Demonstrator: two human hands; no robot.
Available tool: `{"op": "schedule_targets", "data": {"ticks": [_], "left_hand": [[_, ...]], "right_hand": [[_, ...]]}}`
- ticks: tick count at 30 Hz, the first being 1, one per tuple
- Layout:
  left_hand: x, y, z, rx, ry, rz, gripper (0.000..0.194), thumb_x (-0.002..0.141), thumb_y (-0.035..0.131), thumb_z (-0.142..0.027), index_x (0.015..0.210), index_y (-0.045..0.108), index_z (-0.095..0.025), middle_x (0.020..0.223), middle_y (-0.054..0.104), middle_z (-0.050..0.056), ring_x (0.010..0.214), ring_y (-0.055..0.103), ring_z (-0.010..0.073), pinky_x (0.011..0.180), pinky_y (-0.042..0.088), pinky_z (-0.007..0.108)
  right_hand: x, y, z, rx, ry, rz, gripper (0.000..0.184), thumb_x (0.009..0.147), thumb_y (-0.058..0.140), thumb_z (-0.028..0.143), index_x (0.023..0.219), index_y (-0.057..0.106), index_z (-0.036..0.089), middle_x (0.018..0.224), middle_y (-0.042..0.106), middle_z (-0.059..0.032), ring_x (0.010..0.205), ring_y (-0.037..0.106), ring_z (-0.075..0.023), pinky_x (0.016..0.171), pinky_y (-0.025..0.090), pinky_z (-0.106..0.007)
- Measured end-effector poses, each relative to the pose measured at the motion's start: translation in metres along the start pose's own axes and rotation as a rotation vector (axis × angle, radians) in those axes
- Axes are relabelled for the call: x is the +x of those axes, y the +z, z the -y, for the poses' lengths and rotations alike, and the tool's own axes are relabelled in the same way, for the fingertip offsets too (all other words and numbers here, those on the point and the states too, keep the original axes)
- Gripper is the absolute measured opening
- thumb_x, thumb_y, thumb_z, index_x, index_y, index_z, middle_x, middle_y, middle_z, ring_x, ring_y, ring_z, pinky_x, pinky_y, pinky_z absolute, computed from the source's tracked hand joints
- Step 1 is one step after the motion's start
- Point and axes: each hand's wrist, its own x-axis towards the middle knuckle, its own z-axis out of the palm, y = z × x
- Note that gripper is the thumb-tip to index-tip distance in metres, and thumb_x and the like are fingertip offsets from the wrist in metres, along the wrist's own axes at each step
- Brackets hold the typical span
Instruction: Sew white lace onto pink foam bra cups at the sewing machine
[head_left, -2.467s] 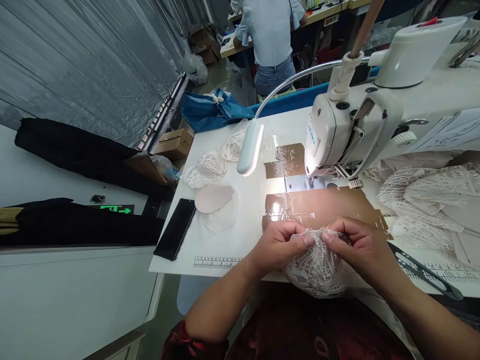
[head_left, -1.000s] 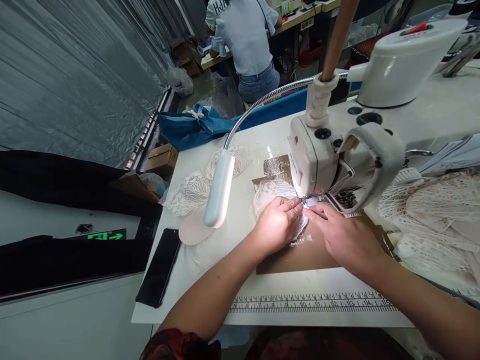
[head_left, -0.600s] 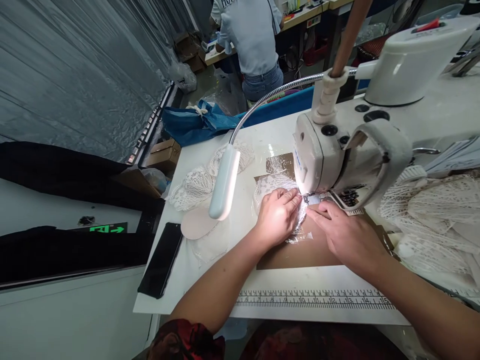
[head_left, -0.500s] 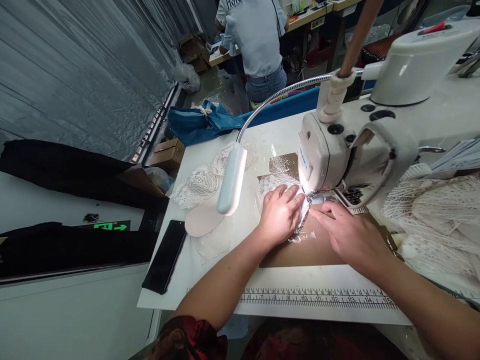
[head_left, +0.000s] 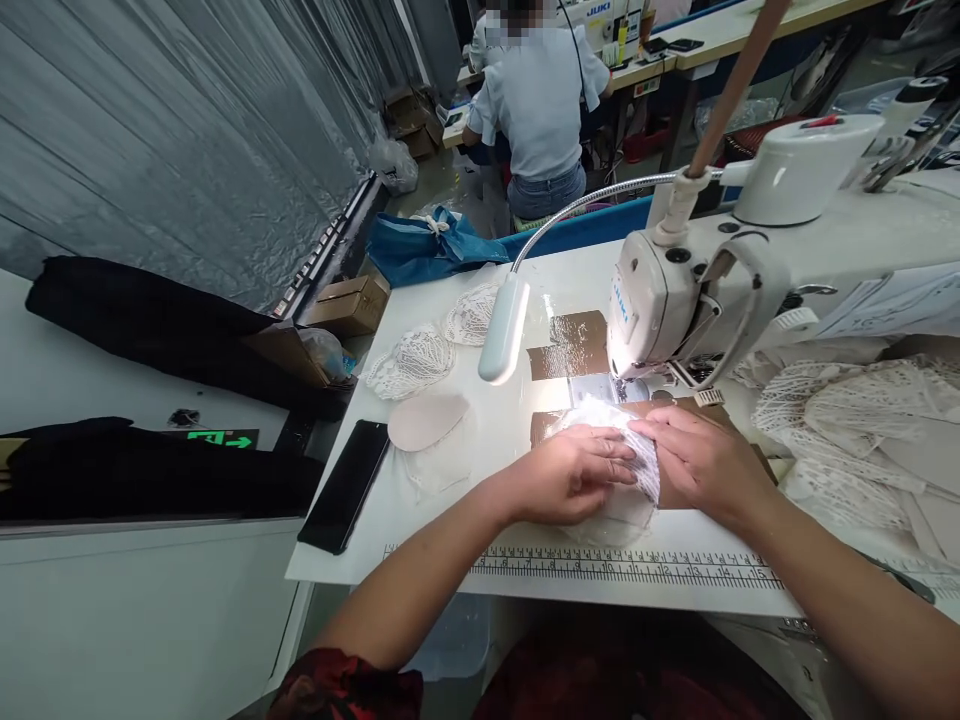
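Lace piece, white and lit by the machine's lamplight, lies at the lower centre of the frame, under the person's two hands and in front of the sewing machine. The left hand rests across it, fingers bent; the right hand has its fingertips at the upper right edge of the lace. The hands are close together (whether either one pinches the fabric, I cannot tell). Beneath lies a shiny brown sheet, and the printed ruler runs along the table's near edge. Left of centre are a pale oval pad, a black phone and two more lace pieces; a lace pile fills the right side. A person in light blue sits at upper centre.
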Motion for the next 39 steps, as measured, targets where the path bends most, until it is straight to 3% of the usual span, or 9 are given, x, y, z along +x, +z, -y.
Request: {"op": "schedule_targets", "data": {"ticks": [3,5,10,13,16,22,31,36,39], "left_hand": [[0.001,0.004,0.0,0.071,-0.108,-0.214,0.033,0.091,0.046,-0.019,0.117,0.066,-0.013,0.125,0.065,0.013,0.119,0.059,0.0202,0.104,0.048,0.036],[0.007,0.007,0.006,0.204,-0.201,-0.246,0.033,0.092,0.048,-0.024,0.117,0.065,-0.011,0.124,0.065,0.014,0.116,0.06,0.0239,0.1,0.05,0.04],[0.026,0.014,0.019,0.375,-0.148,-0.097,0.034,0.092,0.05,-0.029,0.116,0.065,-0.009,0.128,0.063,0.015,0.114,0.059,0.0278,0.099,0.05,0.043],[0.032,0.015,0.019,0.387,-0.126,-0.051,0.035,0.093,0.05,-0.03,0.12,0.062,-0.01,0.132,0.06,0.015,0.115,0.058,0.0273,0.099,0.05,0.043],[0.033,0.014,0.015,0.431,-0.173,-0.028,0.043,0.091,0.053,-0.031,0.127,0.058,-0.009,0.136,0.056,0.016,0.115,0.057,0.0294,0.098,0.05,0.045],[0.031,0.011,0.016,0.473,-0.229,-0.007,0.049,0.091,0.051,-0.035,0.131,0.055,-0.007,0.14,0.053,0.016,0.116,0.055,0.0295,0.1,0.049,0.046],[0.04,-0.013,0.039,0.47,-0.091,0.109,0.053,0.084,0.052,-0.025,0.134,0.053,-0.01,0.144,0.049,0.015,0.131,0.048,0.0283,0.11,0.041,0.044],[0.039,-0.02,0.045,0.464,-0.086,0.187,0.057,0.081,0.051,-0.019,0.137,0.05,-0.009,0.148,0.044,0.016,0.136,0.043,0.029,0.112,0.039,0.045],[0.032,-0.016,0.042,0.489,-0.103,0.109,0.05,0.082,0.05,-0.013,0.132,0.055,-0.011,0.147,0.046,0.016,0.133,0.045,0.0304,0.106,0.042,0.048]], "right_hand": [[0.001,0.002,0.0,-0.081,-0.013,0.084,0.035,0.088,0.043,0.009,0.107,0.071,0.018,0.089,0.067,-0.0063,0.075,0.06,-0.0167,0.064,0.043,-0.028],[0.0,0.004,-0.001,-0.167,-0.019,0.129,0.031,0.089,0.045,0.01,0.1,0.072,0.018,0.083,0.065,-0.0054,0.071,0.057,-0.0168,0.061,0.039,-0.029],[-0.005,0.005,-0.007,-0.189,-0.022,0.069,0.029,0.09,0.044,0.013,0.077,0.069,0.017,0.078,0.064,-0.0054,0.071,0.054,-0.017,0.063,0.036,-0.03],[-0.005,0.004,-0.008,-0.203,0.01,0.008,0.03,0.085,0.044,0.006,0.092,0.072,0.015,0.086,0.068,-0.0055,0.075,0.056,-0.0174,0.067,0.036,-0.03],[-0.003,0.003,-0.006,-0.274,0.008,0.054,0.037,0.083,0.045,0.006,0.106,0.072,0.018,0.081,0.067,-0.004,0.07,0.054,-0.0182,0.064,0.034,-0.031],[0.001,0.002,-0.004,-0.288,0.049,0.099,0.034,0.083,0.048,0.006,0.099,0.075,0.019,0.071,0.061,-0.003,0.062,0.046,-0.0169,0.061,0.03,-0.03],[0.008,0.004,0.004,-0.328,0.093,0.09,0.032,0.083,0.048,0.007,0.097,0.075,0.018,0.073,0.064,-0.0049,0.059,0.046,-0.016,0.056,0.025,-0.033],[0.005,0.003,0.002,-0.248,0.063,0.119,0.034,0.086,0.045,0.009,0.102,0.074,0.019,0.074,0.064,-0.0038,0.06,0.051,-0.016,0.056,0.032,-0.031],[-0.002,0.001,-0.005,-0.115,0.057,0.101,0.036,0.087,0.042,0.009,0.101,0.074,0.017,0.082,0.068,-0.0049,0.066,0.058,-0.0157,0.061,0.041,-0.029]]}}
